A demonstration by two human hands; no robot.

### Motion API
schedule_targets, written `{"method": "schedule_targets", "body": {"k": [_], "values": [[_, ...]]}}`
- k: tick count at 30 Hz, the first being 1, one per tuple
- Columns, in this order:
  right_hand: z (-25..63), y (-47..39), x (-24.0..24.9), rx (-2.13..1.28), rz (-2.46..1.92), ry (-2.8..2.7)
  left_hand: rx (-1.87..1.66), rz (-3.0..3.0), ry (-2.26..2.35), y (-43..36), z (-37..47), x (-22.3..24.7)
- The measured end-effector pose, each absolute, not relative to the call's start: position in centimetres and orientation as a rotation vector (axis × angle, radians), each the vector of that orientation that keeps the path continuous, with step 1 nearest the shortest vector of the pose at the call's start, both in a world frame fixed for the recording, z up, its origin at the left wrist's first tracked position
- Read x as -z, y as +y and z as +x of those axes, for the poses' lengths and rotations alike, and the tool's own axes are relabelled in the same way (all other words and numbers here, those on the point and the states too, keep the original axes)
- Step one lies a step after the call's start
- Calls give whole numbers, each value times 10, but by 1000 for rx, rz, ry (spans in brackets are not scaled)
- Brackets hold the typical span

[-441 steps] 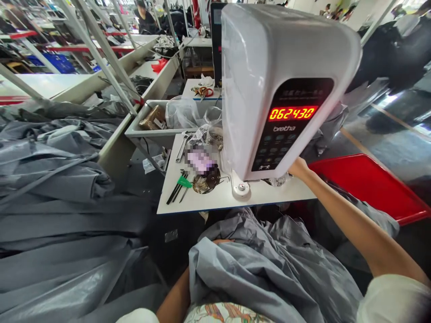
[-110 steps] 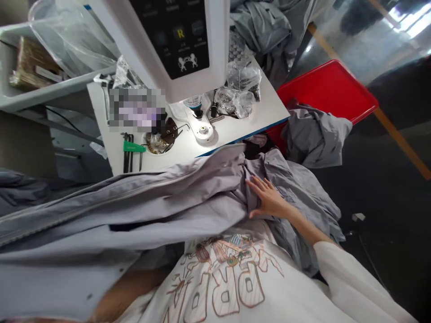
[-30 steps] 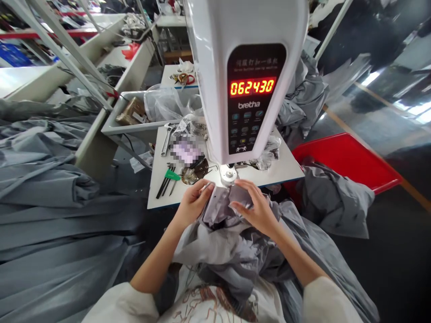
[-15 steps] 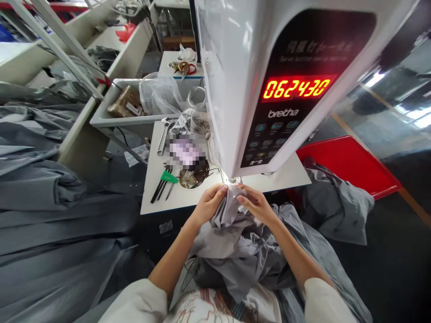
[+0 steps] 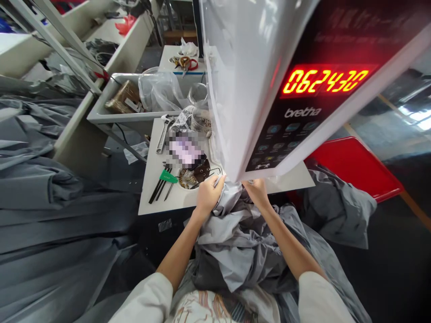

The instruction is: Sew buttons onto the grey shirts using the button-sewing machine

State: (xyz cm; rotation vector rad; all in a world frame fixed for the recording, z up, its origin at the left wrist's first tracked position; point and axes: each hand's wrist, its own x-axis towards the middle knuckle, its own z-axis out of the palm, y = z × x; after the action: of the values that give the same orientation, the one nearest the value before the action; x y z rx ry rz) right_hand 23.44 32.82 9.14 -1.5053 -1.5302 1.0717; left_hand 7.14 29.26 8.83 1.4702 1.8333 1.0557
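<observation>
A tall white button machine (image 5: 229,112) with a lit red number display stands right in front of me. Grey fabric (image 5: 232,224) spills from the table edge over my lap, its upper end bunched under the machine head. My left hand (image 5: 210,193) pinches the fabric on the left, thumb pointing up beside the machine. On the other side my right hand (image 5: 256,192) grips the same fabric, its fingertips partly hidden by the machine head. The spot between my hands where the cloth meets the machine is hidden.
On the white table (image 5: 148,179) lie hex keys in a green holder (image 5: 167,176), an adjustable wrench (image 5: 163,134), a blurred-out phone-like item (image 5: 186,150) and small metal parts. A red tray (image 5: 357,166) is at right. Grey cloth (image 5: 50,224) heaps at left.
Both hands have moved forward with the fabric, further under the machine head. The view has come closer to the machine, so its display looks larger and further right.
</observation>
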Motion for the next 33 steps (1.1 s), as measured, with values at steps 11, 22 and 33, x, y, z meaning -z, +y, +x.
{"method": "schedule_targets", "body": {"k": [11,22,33], "values": [[231,329,-77,-884,-1595,-1517,-920,1672,1959,295,73,-77],[231,324,-79,-703,-1567,-1602,-1087,2035,1794,297,73,-83],[287,326,-102,-179,-1391,-1755,-1007,1901,1540,300,70,-87]]}}
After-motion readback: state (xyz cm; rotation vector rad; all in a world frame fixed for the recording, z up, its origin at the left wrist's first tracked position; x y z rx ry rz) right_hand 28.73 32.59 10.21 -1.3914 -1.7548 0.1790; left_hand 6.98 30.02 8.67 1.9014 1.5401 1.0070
